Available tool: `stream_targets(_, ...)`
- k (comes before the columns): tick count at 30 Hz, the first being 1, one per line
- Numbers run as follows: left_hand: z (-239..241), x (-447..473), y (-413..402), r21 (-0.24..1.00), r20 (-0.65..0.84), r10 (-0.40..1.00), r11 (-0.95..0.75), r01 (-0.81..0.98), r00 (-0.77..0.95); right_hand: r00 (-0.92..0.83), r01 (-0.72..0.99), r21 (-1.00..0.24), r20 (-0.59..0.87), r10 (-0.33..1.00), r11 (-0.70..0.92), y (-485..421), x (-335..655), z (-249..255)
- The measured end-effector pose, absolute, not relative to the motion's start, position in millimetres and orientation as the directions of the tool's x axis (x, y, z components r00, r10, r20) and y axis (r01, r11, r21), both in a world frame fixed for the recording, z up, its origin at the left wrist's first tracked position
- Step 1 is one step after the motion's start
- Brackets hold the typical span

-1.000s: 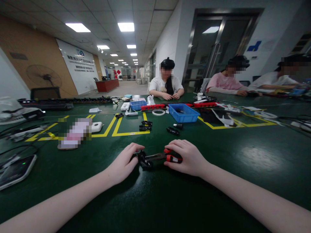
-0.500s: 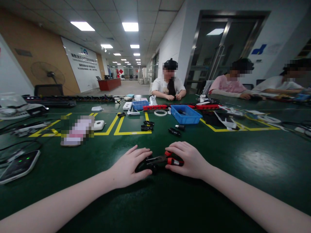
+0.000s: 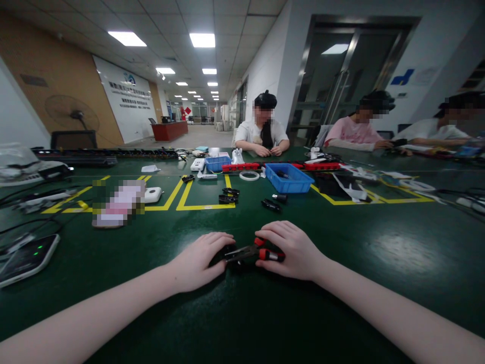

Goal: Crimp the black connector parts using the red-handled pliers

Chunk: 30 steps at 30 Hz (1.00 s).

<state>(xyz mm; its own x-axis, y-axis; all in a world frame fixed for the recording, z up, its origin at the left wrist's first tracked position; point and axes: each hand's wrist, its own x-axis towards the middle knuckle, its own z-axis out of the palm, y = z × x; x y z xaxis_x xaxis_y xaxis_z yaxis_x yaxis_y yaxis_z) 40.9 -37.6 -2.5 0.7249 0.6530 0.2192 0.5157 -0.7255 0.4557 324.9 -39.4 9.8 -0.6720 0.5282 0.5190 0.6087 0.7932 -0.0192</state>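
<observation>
Grasping red-handled pliers [image 3: 270,255] in curled fingers of right hand [image 3: 293,250], pointing metal nose toward left hand [image 3: 204,260]. Holding black part [image 3: 220,256] there, apparently between thumb and bent fingers; mostly hidden, low over green counter [image 3: 341,222], can't tell if touching it. Seeing nose tips right at the part, seemingly a little parted; can't tell any actual bite. To do well: pin the part from both sides, hold thumb and fingertips clear of the nose, line tips up squarely before squeezing, go lightly at first for fear of cracking a plastic-looking casing. Maybe tilt out of shadow for a better look. Leave loose black pieces [image 3: 228,199] and blue tray [image 3: 291,187] alone, beyond both hands.
</observation>
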Motion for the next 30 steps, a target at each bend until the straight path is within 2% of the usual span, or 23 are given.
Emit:
stream_targets(12, -1.2, 41.7, -41.4, 0.399, 0.185, 0.643, -0.74, 0.542, 0.743, -0.72, 0.599, -0.059, 0.398, 0.568, 0.799, -38.9, 322.4, 8.5)
stream_targets(21, -5.0, 57.3, -49.4, 0.437, 0.217, 0.718, -0.677, 0.592, 0.661, -0.715, 0.626, -0.071, 0.345, 0.608, 0.777, -43.5, 316.3, 10.0)
stream_targets(30, -0.9, 53.2, -51.0, 0.505, 0.247, 0.668, -0.707, 0.496, 0.702, -0.674, 0.663, -0.152, 0.305, 0.673, 0.733, -54.5, 306.5, 15.3)
